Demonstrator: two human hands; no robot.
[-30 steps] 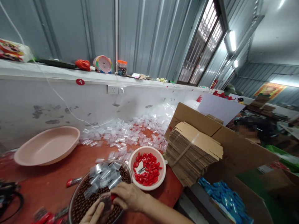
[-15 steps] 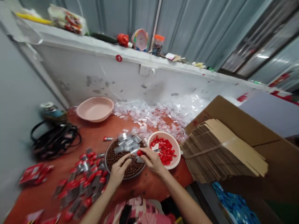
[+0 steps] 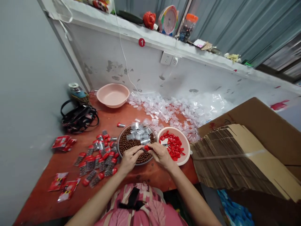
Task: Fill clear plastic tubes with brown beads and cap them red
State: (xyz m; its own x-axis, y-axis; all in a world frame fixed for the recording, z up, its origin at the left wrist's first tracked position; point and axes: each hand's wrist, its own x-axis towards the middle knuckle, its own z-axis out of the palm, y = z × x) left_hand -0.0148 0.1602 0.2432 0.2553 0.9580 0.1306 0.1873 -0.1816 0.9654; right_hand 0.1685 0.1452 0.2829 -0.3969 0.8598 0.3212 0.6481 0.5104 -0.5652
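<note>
My left hand (image 3: 130, 159) is closed on a small clear bottle, mostly covered by the fingers. From the right, my right hand (image 3: 161, 156) pinches a red cap (image 3: 146, 147), which sits at the bottle's mouth; whether it is fully seated I cannot tell. Both hands are over the near rim of a metal bowl (image 3: 118, 150) of brown beads (image 3: 127, 143). Clear empty bottles (image 3: 140, 133) lie on top of the beads. A pale pink bowl (image 3: 187, 153) to the right holds loose red caps (image 3: 172, 144) and a small dark-and-silver object.
Filled red-capped bottles (image 3: 101, 155) and red packets (image 3: 58, 181) lie left on the red table (image 3: 44, 197). Clear bottles (image 3: 164, 110) are heaped along the wall. A pink basin (image 3: 113, 95) and black bag (image 3: 80, 117) stand back left. Bundled cardboard (image 3: 225, 160) is at the right.
The view has shifted, so the table things appear higher and farther right. My hands have come together, and the red cap now meets the bottle between them.
</note>
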